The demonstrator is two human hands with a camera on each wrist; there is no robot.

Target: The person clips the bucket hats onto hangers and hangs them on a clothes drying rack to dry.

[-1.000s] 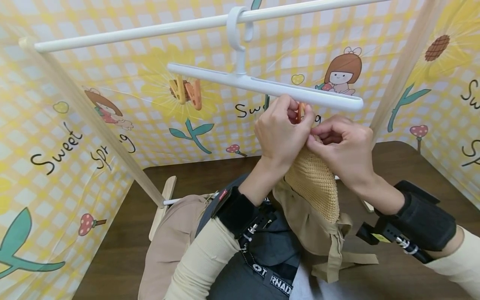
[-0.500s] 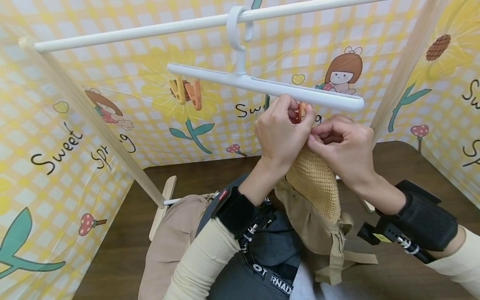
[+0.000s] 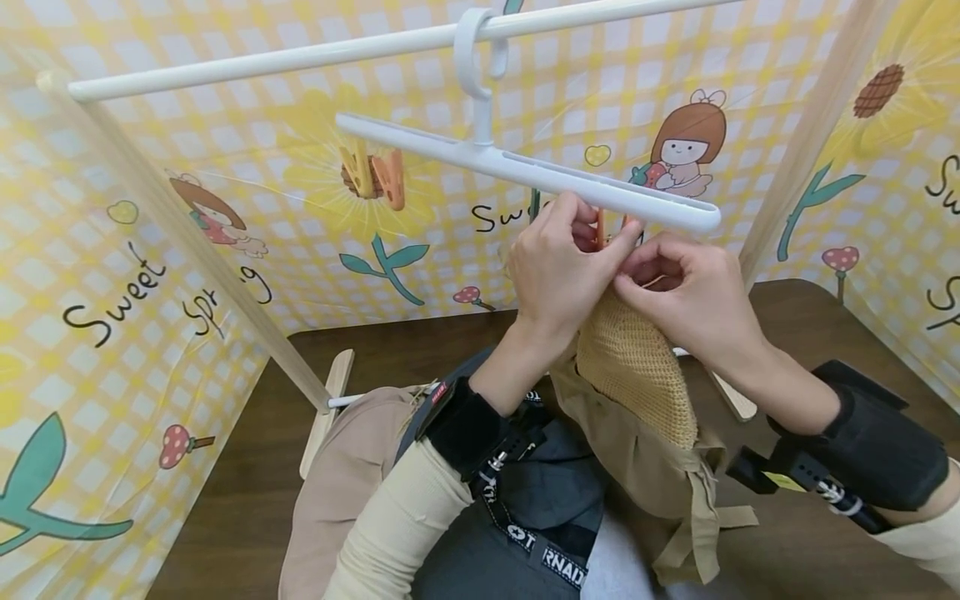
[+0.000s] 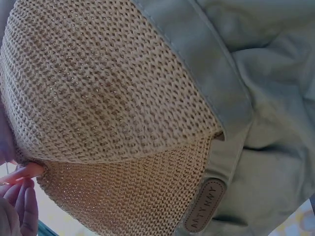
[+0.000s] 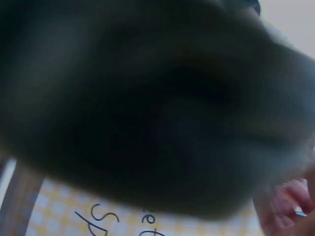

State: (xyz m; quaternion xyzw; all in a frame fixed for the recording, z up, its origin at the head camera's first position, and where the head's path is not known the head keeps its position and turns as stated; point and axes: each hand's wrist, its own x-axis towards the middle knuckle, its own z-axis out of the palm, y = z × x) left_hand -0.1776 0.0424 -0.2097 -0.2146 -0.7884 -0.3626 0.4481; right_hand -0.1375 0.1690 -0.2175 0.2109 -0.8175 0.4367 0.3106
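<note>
Below the right half of a white hanger [image 3: 525, 171], my left hand [image 3: 558, 271] pinches an orange clothespin [image 3: 600, 227] that hangs from it. My right hand [image 3: 693, 292] pinches the top of a tan woven sun hat [image 3: 637, 358], close against the left fingers. The hat hangs down, its cloth brim and ties falling below. In the left wrist view the clothespin [image 4: 29, 170] meets the gathered crown of the hat [image 4: 108, 88], and a leather label [image 4: 205, 205] sits on its band. A dark blur covers most of the right wrist view.
The hanger hooks over a white rod [image 3: 262, 62] on wooden posts [image 3: 202, 250]. A yellow clothespin [image 3: 358, 179] and another orange one [image 3: 390, 182] hang at its left end. A pinkish-beige cloth item [image 3: 345, 483] and a dark one with a lettered strap [image 3: 517, 533] lie below.
The hanger's right end has dipped and its left end has risen. The hat and my right forearm have shifted slightly right and down. Both hands keep their hold.
</note>
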